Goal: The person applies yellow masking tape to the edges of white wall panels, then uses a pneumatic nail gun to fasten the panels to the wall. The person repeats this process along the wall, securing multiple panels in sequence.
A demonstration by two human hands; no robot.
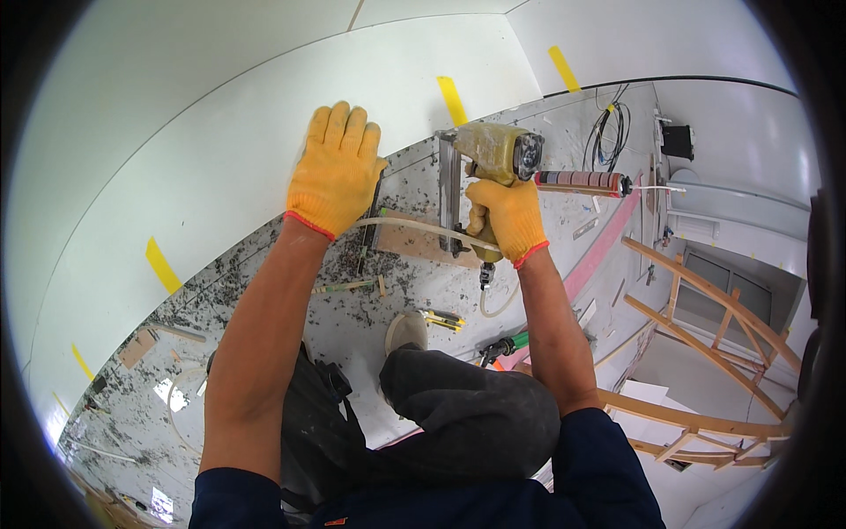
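Note:
My left hand, in an orange knit work glove with a red cuff, lies flat with its fingers extended on a white wall panel. In the same kind of glove, my right hand grips the handle of a pneumatic nail gun. The gun's head and magazine are at the lower edge of the panel, beside a strip of yellow tape; whether its nose touches the panel I cannot tell. A pale air hose passes in front of the magazine, and a hose fitting hangs below the handle.
Debris litters the floor around a brown board. A foam can lies right of the gun. Yellow-black cutters are by my shoe, and a green-bodied tool is near my knee. A wooden ladder and coiled black cables are at the right.

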